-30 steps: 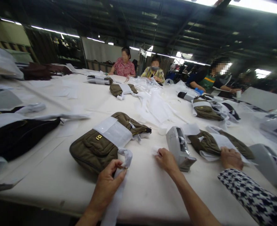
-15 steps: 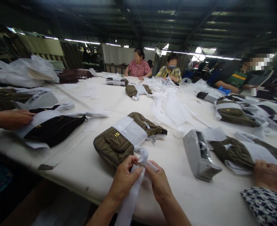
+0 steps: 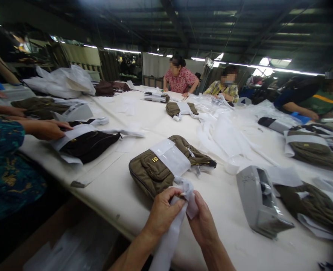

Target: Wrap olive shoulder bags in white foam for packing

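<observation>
An olive-green bag (image 3: 148,169) lies before me, a white paper band (image 3: 170,156) wrapped across its middle. From its near side comes a strap wrapped in thin white paper (image 3: 169,241), which runs down past the table edge. My left hand (image 3: 163,212) is closed, pinching this wrapped strap between thumb and fingers. Just to its right, my right hand (image 3: 204,220) grips a loose flap of the white paper (image 3: 193,207) between thumb and fingers. The fingertips partly hide the strap.
A grey tape dispenser (image 3: 264,201) stands to the right, beside another olive bag (image 3: 310,205). On the left, a co-worker's hand (image 3: 52,128) touches a black bag (image 3: 94,145). Further back are white wrapping sheets (image 3: 225,135), a smaller olive bag (image 3: 172,109) and several people.
My view has turned left, so things sit further right. My right hand has moved slightly away from my left, holding the paper flap. The metal piece between my fingers is now covered.
</observation>
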A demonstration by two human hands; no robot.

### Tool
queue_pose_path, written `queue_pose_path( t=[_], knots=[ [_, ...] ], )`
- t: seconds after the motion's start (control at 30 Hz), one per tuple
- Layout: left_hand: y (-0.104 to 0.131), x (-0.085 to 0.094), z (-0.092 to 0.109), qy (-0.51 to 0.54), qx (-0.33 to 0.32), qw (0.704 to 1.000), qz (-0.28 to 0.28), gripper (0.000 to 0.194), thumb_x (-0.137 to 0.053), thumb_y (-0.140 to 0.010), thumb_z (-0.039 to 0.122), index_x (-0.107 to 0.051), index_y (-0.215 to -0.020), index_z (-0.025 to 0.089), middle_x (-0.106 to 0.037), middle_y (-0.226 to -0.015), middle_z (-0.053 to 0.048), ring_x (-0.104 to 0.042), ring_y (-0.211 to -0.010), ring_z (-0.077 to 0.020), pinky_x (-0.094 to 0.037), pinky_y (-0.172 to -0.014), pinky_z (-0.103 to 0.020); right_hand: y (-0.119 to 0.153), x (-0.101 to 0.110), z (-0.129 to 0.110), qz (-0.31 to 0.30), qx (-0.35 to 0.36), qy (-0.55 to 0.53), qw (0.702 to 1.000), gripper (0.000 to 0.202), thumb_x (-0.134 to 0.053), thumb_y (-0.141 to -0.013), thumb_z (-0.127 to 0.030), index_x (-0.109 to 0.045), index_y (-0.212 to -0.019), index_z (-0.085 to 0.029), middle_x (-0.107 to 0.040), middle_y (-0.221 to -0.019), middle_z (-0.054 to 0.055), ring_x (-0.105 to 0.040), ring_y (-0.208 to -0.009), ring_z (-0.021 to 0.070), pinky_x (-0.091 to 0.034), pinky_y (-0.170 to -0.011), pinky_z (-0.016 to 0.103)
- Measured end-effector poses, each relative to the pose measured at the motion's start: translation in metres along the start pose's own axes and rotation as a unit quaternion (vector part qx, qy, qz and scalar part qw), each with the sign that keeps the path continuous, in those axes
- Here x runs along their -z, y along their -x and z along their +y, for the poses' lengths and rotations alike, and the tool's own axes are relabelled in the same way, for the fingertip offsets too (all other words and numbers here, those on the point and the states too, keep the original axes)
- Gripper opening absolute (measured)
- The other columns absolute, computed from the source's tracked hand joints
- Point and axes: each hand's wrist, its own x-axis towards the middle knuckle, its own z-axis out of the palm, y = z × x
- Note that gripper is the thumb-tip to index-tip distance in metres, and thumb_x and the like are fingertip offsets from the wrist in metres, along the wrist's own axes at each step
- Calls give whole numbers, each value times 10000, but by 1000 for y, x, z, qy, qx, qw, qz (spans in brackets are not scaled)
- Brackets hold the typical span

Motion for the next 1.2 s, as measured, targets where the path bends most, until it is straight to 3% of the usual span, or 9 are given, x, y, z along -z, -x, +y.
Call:
queue_pose_path(
  t=[0.1,0.2,0.33,0.47,0.63,0.77,0.9,1.1,1.2],
  knots=[
    [1,-2,0,7,8,999,44,207,-615,-705,240,-579,-899,175,-558,-900,-35,-553,-830,-173,-432,-752,-263,0,0,-1,-2,-7,24,1000,182,-631,-727,-327,-572,-857,-214,-602,-856,8,-544,-801,160,-436,-737,269],
    [2,-3,-2,93,65,993,23,513,-637,-696,261,-398,-1145,193,-587,-900,-38,-581,-734,-159,-462,-649,-252,0,-1,-2,3,-14,16,1000,205,-667,-688,-278,-551,-846,-217,-601,-847,5,-554,-786,161,-442,-714,263],
    [1,-7,-7,97,62,991,73,707,-700,-617,218,-329,-1218,205,-490,-1184,-103,-568,-892,-197,-461,-714,-264,-2,-2,-1,2,-24,-37,999,270,-669,-681,-269,-534,-911,-230,-591,-855,4,-563,-756,152,-457,-668,251],
    [-1,-10,-11,61,75,986,134,603,-734,-555,224,-445,-1081,164,-515,-1114,-97,-541,-927,-222,-444,-740,-277,-6,0,1,-12,-28,-42,999,344,-665,-686,-286,-512,-990,-236,-591,-901,13,-569,-784,161,-463,-684,265],
    [-1,-11,-12,41,73,989,125,327,-720,-570,279,-487,-771,166,-559,-827,-14,-545,-792,-183,-437,-678,-254,-11,0,2,-8,-4,-35,999,287,-670,-686,-291,-534,-931,-228,-592,-830,-3,-561,-717,131,-456,-634,226],
    [2,-15,-12,56,41,986,149,338,-696,-609,270,-451,-825,182,-548,-956,-23,-549,-857,-182,-439,-729,-265,-10,-1,0,-17,5,-33,999,227,-654,-707,-280,-537,-893,-222,-591,-837,-1,-561,-750,138,-460,-677,241],
    [2,-17,-14,67,50,986,148,573,-720,-587,244,-399,-1059,188,-497,-1134,-82,-558,-891,-199,-440,-772,-307,-8,-1,1,-16,7,-58,998,253,-643,-713,-324,-514,-911,-232,-588,-895,9,-562,-808,159,-463,-720,275],
    [3,-18,-17,13,12,983,183,293,-703,-613,265,-429,-663,174,-515,-1116,-68,-485,-1058,-244,-389,-877,-322,-11,-1,10,-6,34,-56,998,262,-638,-708,-359,-509,-915,-264,-579,-832,-28,-553,-755,136,-459,-707,259],
    [3,-21,-19,52,5,979,198,343,-702,-637,290,-476,-873,184,-519,-1114,-65,-500,-1052,-223,-402,-878,-317,-12,-3,10,0,47,-70,996,239,-630,-721,-348,-510,-912,-267,-576,-835,-32,-552,-768,133,-455,-747,270]
  ],
)
